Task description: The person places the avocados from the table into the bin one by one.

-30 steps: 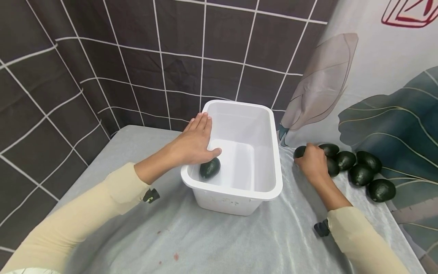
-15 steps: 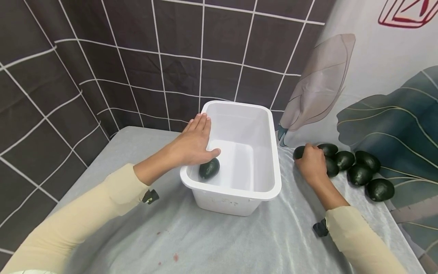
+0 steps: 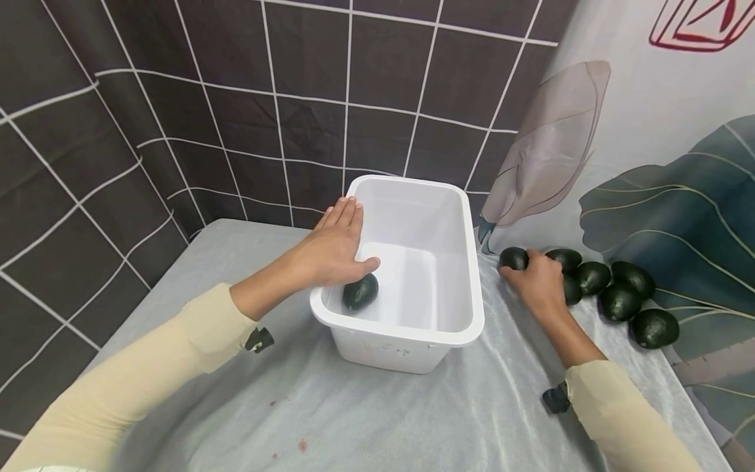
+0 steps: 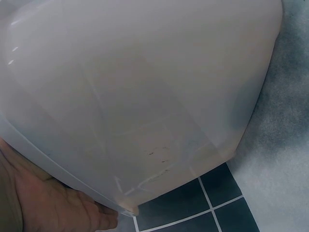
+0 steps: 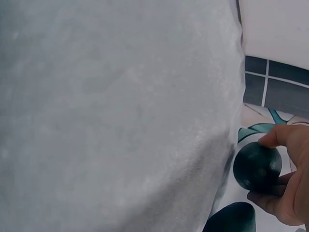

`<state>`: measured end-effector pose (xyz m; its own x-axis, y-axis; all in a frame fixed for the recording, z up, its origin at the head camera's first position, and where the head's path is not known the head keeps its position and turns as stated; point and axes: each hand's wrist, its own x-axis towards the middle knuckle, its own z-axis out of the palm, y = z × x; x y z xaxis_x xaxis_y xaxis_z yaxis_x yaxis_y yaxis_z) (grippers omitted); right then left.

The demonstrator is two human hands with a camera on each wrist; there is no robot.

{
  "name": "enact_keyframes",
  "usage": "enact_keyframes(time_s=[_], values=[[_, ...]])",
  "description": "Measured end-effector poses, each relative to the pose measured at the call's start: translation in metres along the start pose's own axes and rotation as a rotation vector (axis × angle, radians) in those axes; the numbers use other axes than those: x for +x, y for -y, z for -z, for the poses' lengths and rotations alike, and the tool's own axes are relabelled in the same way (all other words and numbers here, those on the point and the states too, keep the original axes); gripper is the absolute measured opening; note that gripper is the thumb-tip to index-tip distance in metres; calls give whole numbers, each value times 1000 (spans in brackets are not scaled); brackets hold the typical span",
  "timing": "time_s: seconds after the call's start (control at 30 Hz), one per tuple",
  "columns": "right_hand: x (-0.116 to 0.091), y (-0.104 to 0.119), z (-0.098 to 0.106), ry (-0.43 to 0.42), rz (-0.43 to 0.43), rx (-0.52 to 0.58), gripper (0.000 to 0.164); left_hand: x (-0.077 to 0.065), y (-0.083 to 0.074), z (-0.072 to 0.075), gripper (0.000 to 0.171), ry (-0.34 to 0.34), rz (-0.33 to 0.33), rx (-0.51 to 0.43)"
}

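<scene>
Dark white-gridded backdrop [image 3: 307,72], leaf-printed pale fabric [image 3: 643,118], grey cloth [image 3: 377,419], reddish spots [image 3: 303,445]

1 wht tub [image 3: 413,216], 8 avocados [image 3: 655,328] vis. (1 in tub), 2 hands [image 3: 333,250].

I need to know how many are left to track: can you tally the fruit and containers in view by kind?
Avocados: 8 visible (6 grouped at the right, 1 held by the right hand, 1 inside the white tub)
White tub: 1
Total: 9
</scene>
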<state>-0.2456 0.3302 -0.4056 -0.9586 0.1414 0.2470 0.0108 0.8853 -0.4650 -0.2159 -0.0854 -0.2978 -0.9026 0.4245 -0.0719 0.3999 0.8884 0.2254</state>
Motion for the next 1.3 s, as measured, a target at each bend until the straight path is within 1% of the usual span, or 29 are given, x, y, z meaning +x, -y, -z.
enact_keyframes(time_s=[0.1, 0.2, 0.3, 0.4, 0.57, 0.7, 0.93, 1.03, 1.3], values=[[-1, 2, 2, -8, -8, 20, 72, 0, 0, 0, 109, 2, 1, 2], [-1, 2, 4, -24, -19, 45, 66, 0, 0, 0, 109, 2, 1, 3], [0, 3, 8, -38, -34, 63, 65, 0, 0, -1, 109, 1, 2, 0], [0, 5, 12, -37, -52, 78, 61, 0, 0, -1, 109, 1, 3, -1], [2, 6, 18, -18, -86, 81, 66, 0, 0, -1, 109, -2, -1, 1], [3, 6, 21, -15, -98, 72, 72, 0, -1, -1, 109, -2, -1, 2], [4, 9, 26, -14, -132, 96, 78, 0, -1, 0, 108, -1, -1, -6], [3, 11, 28, -35, -120, 107, 77, -1, -1, 0, 108, -4, -3, -6], [2, 18, 34, -95, -48, 134, 75, 0, 0, 0, 109, -3, -4, -5]])
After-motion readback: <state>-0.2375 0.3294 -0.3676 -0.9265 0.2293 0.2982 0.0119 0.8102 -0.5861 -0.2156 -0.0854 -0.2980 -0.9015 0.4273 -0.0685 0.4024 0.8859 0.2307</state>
